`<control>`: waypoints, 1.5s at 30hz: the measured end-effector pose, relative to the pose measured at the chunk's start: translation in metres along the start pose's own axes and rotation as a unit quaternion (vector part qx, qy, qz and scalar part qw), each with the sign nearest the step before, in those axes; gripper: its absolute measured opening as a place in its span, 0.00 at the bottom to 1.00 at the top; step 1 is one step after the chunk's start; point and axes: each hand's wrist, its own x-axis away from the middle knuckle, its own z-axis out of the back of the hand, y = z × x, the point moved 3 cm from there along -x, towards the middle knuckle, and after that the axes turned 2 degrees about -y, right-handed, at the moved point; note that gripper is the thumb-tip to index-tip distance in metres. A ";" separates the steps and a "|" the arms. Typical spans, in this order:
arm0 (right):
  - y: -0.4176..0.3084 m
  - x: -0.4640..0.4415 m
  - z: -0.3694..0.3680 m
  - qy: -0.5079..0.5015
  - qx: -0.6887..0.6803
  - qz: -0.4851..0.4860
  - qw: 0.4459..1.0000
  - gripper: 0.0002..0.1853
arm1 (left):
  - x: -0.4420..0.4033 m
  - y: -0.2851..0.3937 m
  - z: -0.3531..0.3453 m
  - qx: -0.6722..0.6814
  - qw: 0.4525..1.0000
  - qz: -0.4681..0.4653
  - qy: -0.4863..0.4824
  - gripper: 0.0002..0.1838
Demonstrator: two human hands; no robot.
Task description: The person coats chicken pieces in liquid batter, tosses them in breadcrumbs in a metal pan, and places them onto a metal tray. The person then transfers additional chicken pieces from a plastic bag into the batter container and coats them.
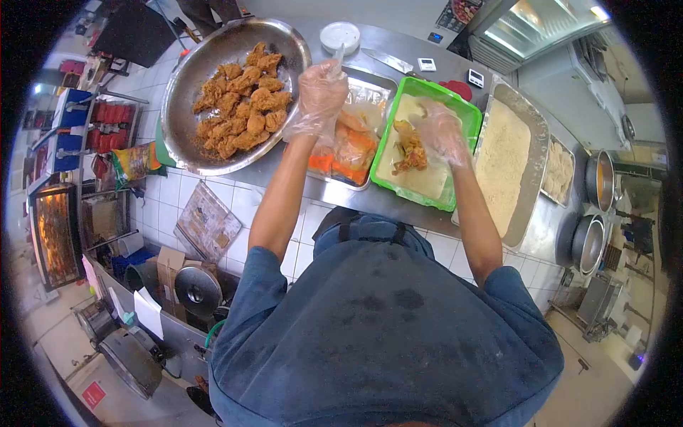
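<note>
My left hand [320, 98], in a clear plastic glove, is closed in a fist above a metal tray [380, 84]. A pale, narrow thing [339, 52] sticks up from the fist; I cannot make out what it is. Orange-tinted chicken pieces [352, 148] lie in that tray, partly in plastic. My right hand [445, 134], also gloved, is over a green tray [462, 107] holding pale batter [427, 181]. Beside its fingers lies a batter-coated chicken piece [409, 146]. Blur and the glove hide whether the fingers grip it.
A big steel bowl [174, 121] of fried chicken [249, 99] stands on the left. Behind lie a white round lid [340, 35], a knife [388, 60] and two small timers [476, 77]. To the right are a tray of flour [501, 164] and a smaller tray of coated pieces [558, 171].
</note>
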 end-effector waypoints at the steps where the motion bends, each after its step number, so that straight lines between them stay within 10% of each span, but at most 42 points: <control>1: -0.015 -0.001 -0.003 0.044 -0.059 0.077 0.994 0.17 | -0.001 -0.008 -0.002 0.004 1.000 0.003 -0.004 0.04; 11: -0.052 -0.111 -0.140 -0.291 0.034 0.257 0.921 0.10 | -0.021 -0.030 -0.020 0.008 0.991 0.084 -0.099 0.09; 16: -0.072 -0.106 -0.137 -0.246 -0.129 0.252 0.927 0.11 | -0.044 -0.042 -0.007 0.025 0.992 0.105 -0.067 0.07; 25: -0.049 -0.120 -0.149 -0.173 0.105 0.290 0.935 0.14 | -0.067 -0.048 -0.022 -0.065 0.981 0.118 -0.138 0.14; 34: -0.014 -0.160 -0.210 -0.288 0.087 0.209 0.930 0.13 | -0.093 -0.063 -0.029 -0.023 0.954 0.230 -0.188 0.17; 45: -0.004 -0.167 -0.232 -0.345 0.031 0.203 0.916 0.11 | -0.108 -0.140 -0.056 -0.069 0.967 0.156 -0.191 0.19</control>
